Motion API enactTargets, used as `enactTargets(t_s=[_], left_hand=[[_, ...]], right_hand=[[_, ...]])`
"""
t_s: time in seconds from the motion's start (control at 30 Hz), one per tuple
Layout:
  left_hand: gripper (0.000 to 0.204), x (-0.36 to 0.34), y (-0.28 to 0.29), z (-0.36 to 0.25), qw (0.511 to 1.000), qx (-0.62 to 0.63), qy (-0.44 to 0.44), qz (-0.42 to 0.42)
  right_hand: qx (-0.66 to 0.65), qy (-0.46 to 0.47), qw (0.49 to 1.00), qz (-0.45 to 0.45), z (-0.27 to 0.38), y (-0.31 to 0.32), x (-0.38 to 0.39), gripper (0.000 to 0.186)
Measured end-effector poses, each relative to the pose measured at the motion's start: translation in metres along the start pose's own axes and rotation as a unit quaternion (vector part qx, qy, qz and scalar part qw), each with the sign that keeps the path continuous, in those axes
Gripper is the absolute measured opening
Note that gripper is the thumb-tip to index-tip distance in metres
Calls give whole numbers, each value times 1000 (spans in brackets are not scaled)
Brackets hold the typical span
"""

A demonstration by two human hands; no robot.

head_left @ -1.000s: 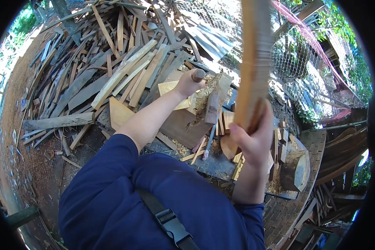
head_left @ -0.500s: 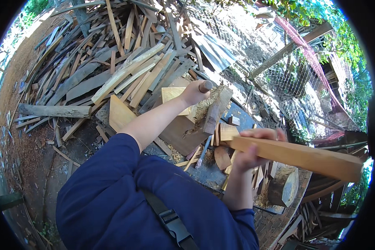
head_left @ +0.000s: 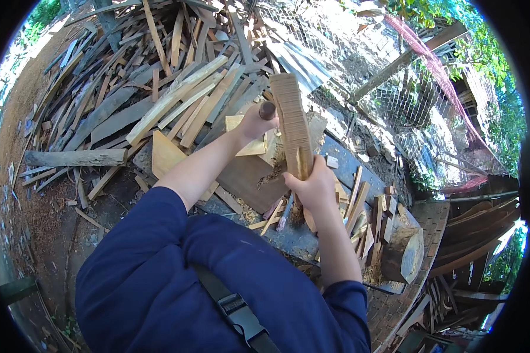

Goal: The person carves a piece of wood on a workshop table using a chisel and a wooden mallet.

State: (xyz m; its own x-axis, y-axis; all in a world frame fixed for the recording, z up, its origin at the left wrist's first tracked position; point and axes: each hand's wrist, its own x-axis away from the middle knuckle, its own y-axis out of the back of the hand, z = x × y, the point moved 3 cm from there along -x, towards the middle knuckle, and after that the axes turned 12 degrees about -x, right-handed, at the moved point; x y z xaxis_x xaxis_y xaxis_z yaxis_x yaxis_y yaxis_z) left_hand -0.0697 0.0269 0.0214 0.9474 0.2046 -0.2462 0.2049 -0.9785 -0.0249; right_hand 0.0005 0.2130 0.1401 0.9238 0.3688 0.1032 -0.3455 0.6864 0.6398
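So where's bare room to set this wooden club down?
The dirt ground left of the work board, below the grey log, is mostly bare. Crowded: plank pile ahead and split sticks by the right hand.

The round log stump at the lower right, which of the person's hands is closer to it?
Right. The right hand grips a wooden club just up-left of the stump; the left hand holds a tool handle farther away.

Left hand (head_left: 254, 122) and right hand (head_left: 315, 188) clenched

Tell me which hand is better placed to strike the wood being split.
The right hand: it grips the long wooden club raised over the block. The left hand is busy holding a dark tool handle.
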Motion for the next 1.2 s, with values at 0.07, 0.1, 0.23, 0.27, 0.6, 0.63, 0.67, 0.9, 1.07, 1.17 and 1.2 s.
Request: enactTargets(t_s=[0.07,0.1,0.23,0.27,0.6,0.63,0.67,0.9,1.07,1.17,1.2], left_hand=[[11,2,25,1,994,-108,-26,-24],[11,2,21,-1,994,-106,-25,-20],[10,-7,1,-1,994,-109,-5,-1],[10,-10,-4,0,999,-31,-8,-5],[12,-7,-6,-10,999,-10,37,-11],[12,-10,0,-4,999,-13,35,-12],[12,-12,5,3,997,-82,1,3],[10,-3,2,5,988,-156,-19,1],[10,-5,1,4,990,-136,33,32],[12,-6,7,11,992,-120,16,32],[10,-7,7,12,995,-98,18,22]], right_hand=[[-70,95,990,-75,48,18,6,56],[-210,143,959,-126,69,30,14,52],[-49,111,982,-148,42,14,-1,51],[23,40,998,-53,34,8,-12,51],[29,-10,1000,-4,32,-5,-22,51],[27,-7,1000,-5,30,-3,-21,51],[-23,28,998,-45,32,5,-13,53],[-459,122,880,-26,1,2,33,65],[-570,-83,817,9,-50,0,61,61],[-644,-100,758,20,-61,0,80,61],[-669,-85,738,18,-64,-1,87,62]])
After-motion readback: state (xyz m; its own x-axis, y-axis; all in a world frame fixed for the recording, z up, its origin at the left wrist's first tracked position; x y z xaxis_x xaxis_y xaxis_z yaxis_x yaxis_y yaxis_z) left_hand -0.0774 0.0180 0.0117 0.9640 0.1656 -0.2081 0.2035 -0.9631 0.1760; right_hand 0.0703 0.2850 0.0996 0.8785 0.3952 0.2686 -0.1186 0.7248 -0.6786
